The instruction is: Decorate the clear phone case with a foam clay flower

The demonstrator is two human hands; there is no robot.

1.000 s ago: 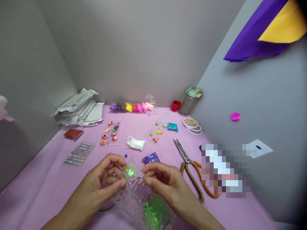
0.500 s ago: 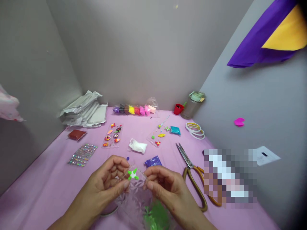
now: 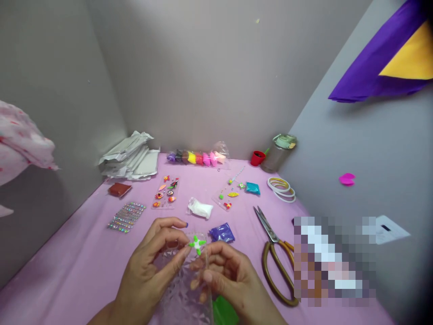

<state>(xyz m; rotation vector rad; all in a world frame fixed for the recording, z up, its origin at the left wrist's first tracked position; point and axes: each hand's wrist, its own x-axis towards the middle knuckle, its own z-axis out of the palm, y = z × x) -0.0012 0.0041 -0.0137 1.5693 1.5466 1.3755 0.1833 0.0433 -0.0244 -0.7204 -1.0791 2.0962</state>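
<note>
Head view. Left hand (image 3: 152, 257) and right hand (image 3: 226, 275) nearly closed, both pinching top of clear plastic bag (image 3: 182, 289). Green-and-white clay star (image 3: 197, 244) at bag top, between hands, just beside left fingertips; cannot tell if inside bag. Green material (image 3: 225, 312) low in bag, cut by lower frame edge. Purple packet (image 3: 221, 233) just beyond right hand. Scissors (image 3: 274, 257) to right, apart from hand. Pink worktop (image 3: 74, 253) extends left of left hand.

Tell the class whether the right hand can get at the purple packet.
Probably yes: the right hand sits just short of the purple packet, nothing between them, though it would likely have to release the clear plastic bag first.
</note>
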